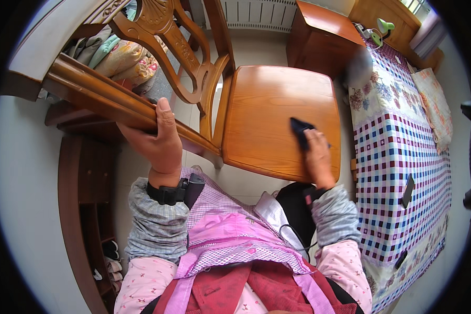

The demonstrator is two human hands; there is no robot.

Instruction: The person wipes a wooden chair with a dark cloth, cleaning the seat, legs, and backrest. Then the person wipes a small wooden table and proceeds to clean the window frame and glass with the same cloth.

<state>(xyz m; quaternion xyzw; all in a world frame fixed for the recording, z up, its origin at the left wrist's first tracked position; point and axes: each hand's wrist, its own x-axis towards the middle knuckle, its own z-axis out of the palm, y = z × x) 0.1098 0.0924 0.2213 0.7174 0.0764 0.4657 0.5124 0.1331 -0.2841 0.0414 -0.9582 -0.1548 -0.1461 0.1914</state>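
A wooden chair [267, 104] with a carved backrest stands in front of me, its broad seat facing up. At the left, my left hand [159, 144] is closed round the side post of the backrest, thumb on top and fingers hidden behind the wood. Over the right part of the seat, my right hand [319, 159] presses a dark blue cloth [300, 131] against the glossy surface. Part of the cloth is covered by the fingers.
A bed with a checked cover [397, 167] runs along the right, a dark phone-like object [408, 191] on it. A reddish wooden cabinet [319, 39] stands beyond the chair. At the left is a brown shelf unit [83, 178] holding shoes; bundled bedding [123, 60] lies behind the backrest.
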